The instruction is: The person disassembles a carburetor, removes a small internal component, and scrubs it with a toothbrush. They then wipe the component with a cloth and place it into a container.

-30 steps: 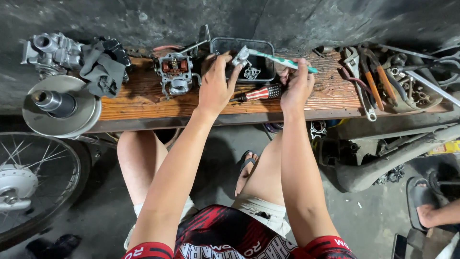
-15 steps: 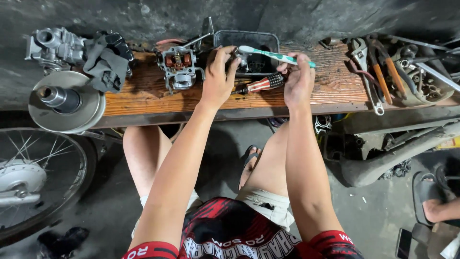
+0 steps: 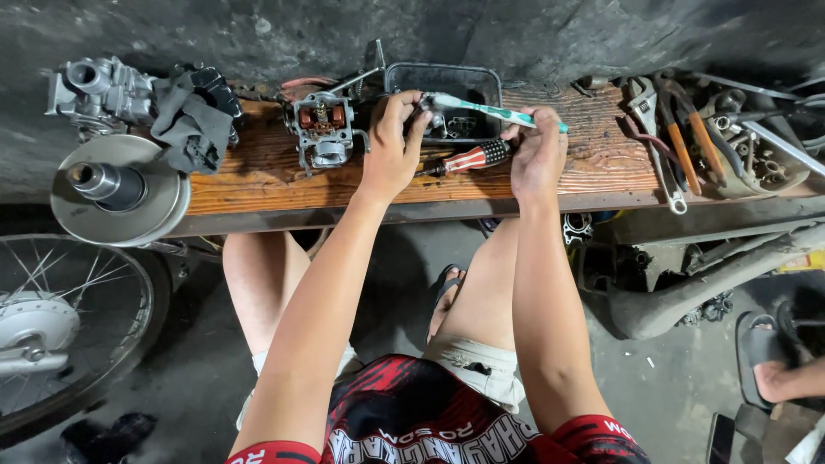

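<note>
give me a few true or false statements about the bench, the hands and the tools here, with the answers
1. The right hand holds a teal and white toothbrush. True.
2. The left hand rests flat on the person's knee. False: it is up on the wooden bench, at a small metal part by the dark tray.
3. A screwdriver with a red and white striped handle lies on the bench between the two hands. True.
4. The adjustable wrench lies on the floor under the bench. False: it lies on the bench top, to the right of the hands.
5. A spoked wheel shows at the lower left. True.
</note>
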